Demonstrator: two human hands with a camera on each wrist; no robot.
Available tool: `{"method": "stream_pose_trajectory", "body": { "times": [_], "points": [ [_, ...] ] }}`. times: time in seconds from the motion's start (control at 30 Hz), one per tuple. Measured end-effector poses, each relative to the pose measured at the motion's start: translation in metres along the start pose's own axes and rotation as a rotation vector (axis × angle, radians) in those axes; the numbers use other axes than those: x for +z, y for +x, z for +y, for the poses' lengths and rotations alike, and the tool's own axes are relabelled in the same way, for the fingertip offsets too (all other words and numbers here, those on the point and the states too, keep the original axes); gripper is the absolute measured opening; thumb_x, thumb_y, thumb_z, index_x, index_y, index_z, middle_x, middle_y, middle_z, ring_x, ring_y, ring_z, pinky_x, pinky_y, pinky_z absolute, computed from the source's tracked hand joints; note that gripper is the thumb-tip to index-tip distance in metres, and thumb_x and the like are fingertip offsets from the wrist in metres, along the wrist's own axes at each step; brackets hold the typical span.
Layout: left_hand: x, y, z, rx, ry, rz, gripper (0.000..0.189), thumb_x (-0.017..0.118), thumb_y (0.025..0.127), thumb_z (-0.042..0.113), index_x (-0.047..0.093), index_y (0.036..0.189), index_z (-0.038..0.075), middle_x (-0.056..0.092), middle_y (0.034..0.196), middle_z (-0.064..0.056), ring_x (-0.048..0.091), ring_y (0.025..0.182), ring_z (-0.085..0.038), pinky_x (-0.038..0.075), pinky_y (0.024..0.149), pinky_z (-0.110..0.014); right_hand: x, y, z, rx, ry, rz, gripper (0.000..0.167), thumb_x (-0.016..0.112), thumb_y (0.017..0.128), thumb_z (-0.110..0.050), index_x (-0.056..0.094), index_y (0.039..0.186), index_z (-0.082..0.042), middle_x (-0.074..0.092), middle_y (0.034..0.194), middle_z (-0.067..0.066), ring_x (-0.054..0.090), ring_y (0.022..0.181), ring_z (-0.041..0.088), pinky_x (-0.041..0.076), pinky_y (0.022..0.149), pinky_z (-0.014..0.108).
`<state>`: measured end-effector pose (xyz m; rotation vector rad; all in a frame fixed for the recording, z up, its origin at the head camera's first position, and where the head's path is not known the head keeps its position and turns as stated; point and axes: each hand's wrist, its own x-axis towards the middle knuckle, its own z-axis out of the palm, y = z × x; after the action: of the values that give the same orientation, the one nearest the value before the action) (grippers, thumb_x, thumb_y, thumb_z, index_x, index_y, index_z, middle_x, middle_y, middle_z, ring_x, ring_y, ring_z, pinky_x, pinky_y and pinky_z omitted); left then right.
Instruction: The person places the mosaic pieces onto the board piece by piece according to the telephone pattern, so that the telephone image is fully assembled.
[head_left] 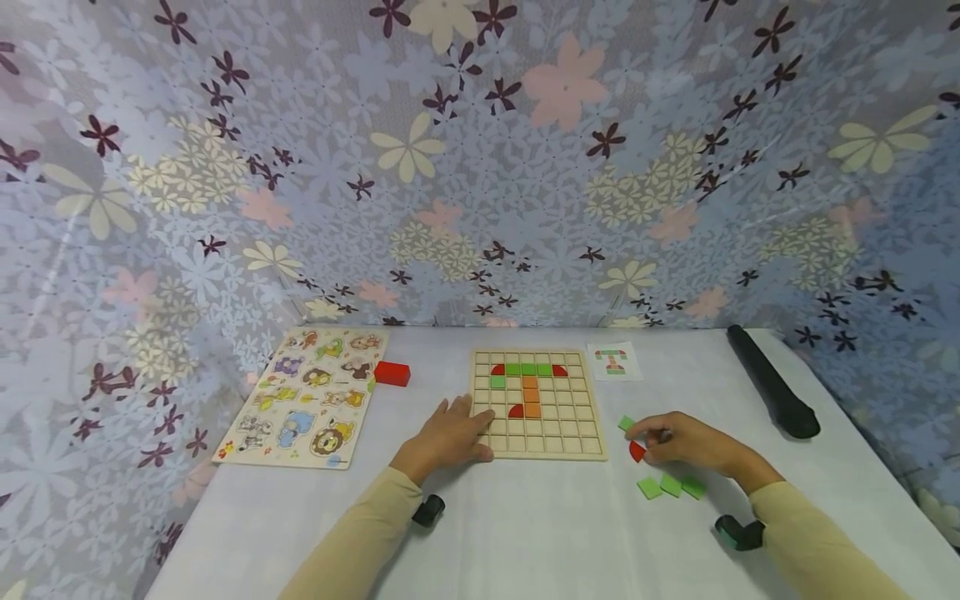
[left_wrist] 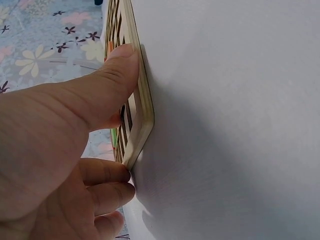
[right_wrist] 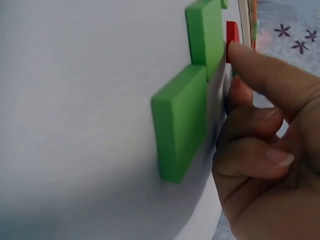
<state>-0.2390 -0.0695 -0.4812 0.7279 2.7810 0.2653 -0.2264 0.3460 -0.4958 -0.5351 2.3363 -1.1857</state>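
My left hand (head_left: 450,437) rests at the near left corner of a wooden grid board (head_left: 555,457), its fingers spread. In the left wrist view the thumb (left_wrist: 120,62) lies over the board's rim (left_wrist: 145,100), other fingertips against its side. On the grid, green squares (head_left: 528,369) form a row between red quarter-circles, above stacked orange squares (head_left: 531,397). Right of the board, my right hand (head_left: 686,442) pinches a red quarter-circle piece (head_left: 637,451) low at the table between thumb and index finger. Loose green square tiles (head_left: 671,485) lie near that hand; one (right_wrist: 182,125) looms in the right wrist view.
A pattern card (head_left: 614,362) lies beyond the board's right side. An animal puzzle board (head_left: 300,400) and a red block (head_left: 392,373) are at left. A long black object (head_left: 772,383) lies at far right. Flowered cloth (head_left: 480,167) hangs behind the white table.
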Motion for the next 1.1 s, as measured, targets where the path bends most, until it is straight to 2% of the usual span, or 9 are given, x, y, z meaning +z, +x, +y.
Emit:
{"method": "stream_pose_trajectory", "body": {
  "times": [0.2, 0.37, 0.47, 0.63, 0.77, 0.87, 0.97, 1.03, 1.1],
  "points": [
    [0.0, 0.0, 0.001, 0.003, 0.017, 0.001, 0.072, 0.073, 0.091, 0.047, 0.049, 0.153, 0.018, 0.035, 0.16, -0.025, 0.029, 0.152, -0.037, 0.021, 0.125, -0.054, 0.004, 0.002, 0.0, -0.012, -0.087, 0.039, 0.029, 0.072, 0.092, -0.008, 0.068, 0.12, -0.001, 0.054, 0.085, 0.002, 0.05, 0.076, 0.011, 0.043, 0.063, 0.026],
    [0.001, 0.0, 0.0, 0.0, 0.022, 0.001, 0.073, 0.073, 0.09, 0.047, 0.049, 0.153, 0.018, 0.035, 0.161, -0.025, 0.029, 0.152, -0.037, 0.021, 0.125, -0.054, 0.006, 0.002, -0.003, -0.012, -0.167, 0.046, 0.033, 0.075, 0.091, -0.015, 0.07, 0.123, -0.008, 0.062, 0.106, 0.005, 0.055, 0.096, 0.017, 0.049, 0.078, 0.028],
    [0.0, 0.0, 0.0, 0.0, 0.019, 0.001, 0.073, 0.074, 0.09, 0.047, 0.05, 0.152, 0.018, 0.035, 0.16, -0.025, 0.03, 0.152, -0.037, 0.021, 0.125, -0.054, 0.007, 0.001, -0.004, -0.007, -0.207, 0.067, 0.026, 0.076, 0.091, -0.018, 0.072, 0.116, -0.012, 0.065, 0.111, 0.003, 0.057, 0.104, 0.022, 0.051, 0.085, 0.03],
    [-0.001, 0.001, 0.0, -0.003, 0.022, -0.005, 0.073, 0.074, 0.09, 0.047, 0.049, 0.152, 0.019, 0.035, 0.161, -0.024, 0.03, 0.152, -0.036, 0.021, 0.125, -0.054, 0.01, 0.001, -0.008, 0.053, -0.23, 0.14, 0.02, 0.081, 0.085, -0.015, 0.067, 0.099, -0.014, 0.064, 0.095, -0.001, 0.056, 0.09, 0.018, 0.049, 0.076, 0.027],
    [-0.001, 0.001, 0.0, -0.015, 0.022, -0.01, 0.073, 0.073, 0.091, 0.048, 0.048, 0.153, 0.02, 0.033, 0.162, -0.023, 0.028, 0.153, -0.035, 0.019, 0.126, -0.052, 0.01, 0.001, -0.011, 0.07, -0.191, 0.147, 0.021, 0.081, 0.084, -0.013, 0.062, 0.094, -0.011, 0.061, 0.087, 0.001, 0.053, 0.08, 0.016, 0.044, 0.066, 0.025],
    [-0.002, 0.001, 0.001, -0.015, 0.018, -0.011, 0.073, 0.073, 0.091, 0.047, 0.048, 0.154, 0.02, 0.033, 0.162, -0.023, 0.027, 0.153, -0.035, 0.019, 0.126, -0.052, 0.006, -0.001, -0.011, 0.044, -0.126, 0.127, 0.02, 0.075, 0.09, -0.012, 0.063, 0.106, -0.007, 0.059, 0.09, 0.006, 0.053, 0.072, 0.016, 0.046, 0.059, 0.027],
    [-0.001, 0.001, 0.001, -0.009, 0.015, -0.011, 0.073, 0.073, 0.091, 0.047, 0.048, 0.154, 0.019, 0.033, 0.162, -0.023, 0.028, 0.153, -0.035, 0.019, 0.126, -0.053, 0.0, -0.004, -0.009, 0.036, -0.046, 0.128, 0.029, 0.066, 0.098, -0.013, 0.063, 0.126, -0.005, 0.057, 0.092, 0.011, 0.051, 0.063, 0.016, 0.047, 0.053, 0.03],
    [0.0, 0.001, 0.0, -0.006, 0.015, -0.008, 0.073, 0.073, 0.091, 0.047, 0.048, 0.153, 0.019, 0.034, 0.162, -0.023, 0.028, 0.153, -0.035, 0.019, 0.125, -0.053, -0.004, -0.006, -0.008, 0.049, 0.007, 0.145, 0.036, 0.062, 0.101, -0.015, 0.059, 0.135, -0.003, 0.056, 0.092, 0.014, 0.05, 0.06, 0.017, 0.048, 0.053, 0.032],
    [0.001, 0.001, 0.0, -0.005, 0.015, -0.006, 0.073, 0.073, 0.091, 0.047, 0.048, 0.153, 0.019, 0.034, 0.162, -0.023, 0.028, 0.153, -0.035, 0.019, 0.125, -0.053, -0.007, -0.005, -0.008, 0.089, 0.041, 0.185, 0.04, 0.063, 0.102, -0.019, 0.058, 0.139, -0.003, 0.057, 0.092, 0.015, 0.051, 0.061, 0.02, 0.048, 0.055, 0.033]
  ]
}}
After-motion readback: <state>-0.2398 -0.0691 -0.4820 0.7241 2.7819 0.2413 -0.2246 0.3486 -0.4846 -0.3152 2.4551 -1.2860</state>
